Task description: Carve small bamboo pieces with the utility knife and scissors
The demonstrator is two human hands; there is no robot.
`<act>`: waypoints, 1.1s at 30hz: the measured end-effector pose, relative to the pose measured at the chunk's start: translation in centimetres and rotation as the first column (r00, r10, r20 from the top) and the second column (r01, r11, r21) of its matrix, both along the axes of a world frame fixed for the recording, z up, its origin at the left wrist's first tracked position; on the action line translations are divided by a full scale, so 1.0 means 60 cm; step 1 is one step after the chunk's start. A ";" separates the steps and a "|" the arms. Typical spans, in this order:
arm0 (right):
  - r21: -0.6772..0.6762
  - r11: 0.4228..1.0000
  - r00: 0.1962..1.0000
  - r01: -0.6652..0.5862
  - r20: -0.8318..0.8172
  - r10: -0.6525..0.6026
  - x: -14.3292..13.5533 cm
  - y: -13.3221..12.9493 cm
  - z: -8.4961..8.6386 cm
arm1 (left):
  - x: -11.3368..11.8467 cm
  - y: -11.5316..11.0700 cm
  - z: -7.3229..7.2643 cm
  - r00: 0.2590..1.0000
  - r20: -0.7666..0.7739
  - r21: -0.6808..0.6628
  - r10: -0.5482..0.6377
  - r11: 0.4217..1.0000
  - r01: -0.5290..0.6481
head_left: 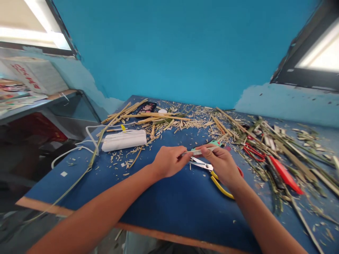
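Observation:
A short pale strip (197, 152), which looks like bamboo or wood, is stretched level between my two hands above the blue table. My left hand (169, 161) pinches its left end between thumb and fingers. At the other end, my right hand (224, 165) is closed on the strip with the thumb on top. Below the strip and partly under my right hand lie scissors (202, 164) with their blades apart and yellow and red handles. Just behind my right hand, a green-handled tool (215, 143) is partly hidden.
Cut sticks (164, 115) and shavings cover the table's back. A white power strip (124, 140) with cables lies left. On the right are red-handled scissors (254, 152), a red tool (286, 175) and piled strips (296, 155). The table's wooden edge (159, 234) runs in front.

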State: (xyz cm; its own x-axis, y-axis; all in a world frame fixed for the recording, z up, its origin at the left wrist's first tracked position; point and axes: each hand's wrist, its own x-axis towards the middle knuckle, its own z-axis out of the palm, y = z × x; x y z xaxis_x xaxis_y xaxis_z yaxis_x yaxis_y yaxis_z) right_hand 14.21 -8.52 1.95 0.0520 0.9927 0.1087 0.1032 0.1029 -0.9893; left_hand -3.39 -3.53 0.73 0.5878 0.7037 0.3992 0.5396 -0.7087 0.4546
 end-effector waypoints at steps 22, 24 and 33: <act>-0.108 0.987 0.918 -0.120 -0.390 0.068 -0.001 -0.001 -0.028 | -0.009 0.006 -0.002 0.995 -0.061 0.016 -0.078 0.997 0.079; -0.104 0.986 0.902 -0.132 -0.425 0.076 -0.003 -0.001 -0.030 | -0.011 0.007 -0.003 0.994 -0.056 0.022 -0.089 0.996 0.091; -0.062 0.982 0.863 -0.177 -0.489 0.124 -0.008 0.000 -0.030 | -0.013 0.006 0.003 0.991 -0.043 -0.012 -0.129 0.992 0.128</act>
State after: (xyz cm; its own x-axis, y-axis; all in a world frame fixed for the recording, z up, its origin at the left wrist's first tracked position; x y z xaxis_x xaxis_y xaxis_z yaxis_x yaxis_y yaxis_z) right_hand 13.72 -8.55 0.14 -0.0789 0.9969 0.0076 -0.3971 -0.0244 -0.9174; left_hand -4.19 -3.18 0.91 0.6903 0.6247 0.3651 0.4637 -0.7693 0.4394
